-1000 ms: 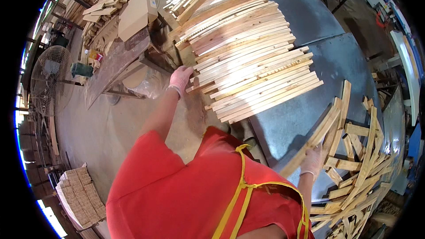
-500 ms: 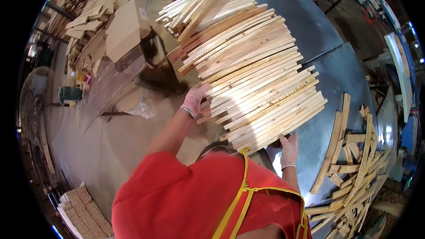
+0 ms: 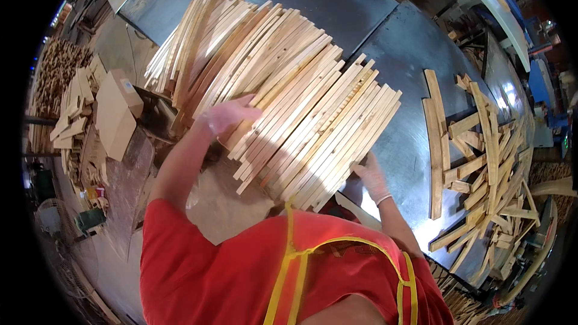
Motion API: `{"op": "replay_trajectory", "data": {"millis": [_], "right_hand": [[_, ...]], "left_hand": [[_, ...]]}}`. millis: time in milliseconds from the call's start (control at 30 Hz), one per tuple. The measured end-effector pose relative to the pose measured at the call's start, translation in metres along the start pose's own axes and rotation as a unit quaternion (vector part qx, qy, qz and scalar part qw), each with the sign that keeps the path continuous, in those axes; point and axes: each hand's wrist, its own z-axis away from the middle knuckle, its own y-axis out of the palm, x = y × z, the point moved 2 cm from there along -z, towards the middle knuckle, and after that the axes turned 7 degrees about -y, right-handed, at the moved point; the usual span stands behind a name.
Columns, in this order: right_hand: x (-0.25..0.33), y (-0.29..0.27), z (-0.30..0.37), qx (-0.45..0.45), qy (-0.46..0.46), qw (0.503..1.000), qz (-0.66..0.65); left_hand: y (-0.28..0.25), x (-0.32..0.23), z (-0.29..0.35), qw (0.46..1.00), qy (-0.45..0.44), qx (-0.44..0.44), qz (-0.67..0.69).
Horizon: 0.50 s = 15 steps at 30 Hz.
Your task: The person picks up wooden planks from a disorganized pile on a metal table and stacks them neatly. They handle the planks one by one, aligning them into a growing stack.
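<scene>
A wide row of pale wooden strips [image 3: 313,108] lies side by side on a metal table [image 3: 385,144], slanting away from me. Over the strips' left ends rests my left hand [image 3: 229,115], in a light glove, its fingers stretched out across the wood and slightly blurred. My right hand [image 3: 372,182], also gloved, is at the near right edge of the row. Its thumb and fingers are apart against the outermost strip, and the fingertips are partly hidden. Several loose strips [image 3: 195,42] lie crosswise on top at the row's far left end.
To the right, a jumbled pile of wooden pieces [image 3: 481,180] covers part of the table. A cardboard box [image 3: 117,114] stands at the left, near scrap wood [image 3: 75,102]. A fan [image 3: 54,222] is at the lower left.
My view has turned, so the row appears further left and steeper. My left hand has shifted from beside the strip ends to on top of them. The right hand stays at the near edge.
</scene>
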Motion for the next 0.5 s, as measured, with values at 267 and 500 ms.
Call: {"op": "replay_trajectory", "data": {"millis": [267,500], "right_hand": [[-0.069,-0.241,0.007,-0.229,0.067,0.835,0.495],[-0.054,-0.272,-0.023,-0.105,0.160,0.824,0.533]], "left_hand": [[0.030,0.010,0.019,0.942,-0.034,-0.242,-0.231],[0.018,0.093,0.030,0.750,0.067,-0.517,-0.407]]}}
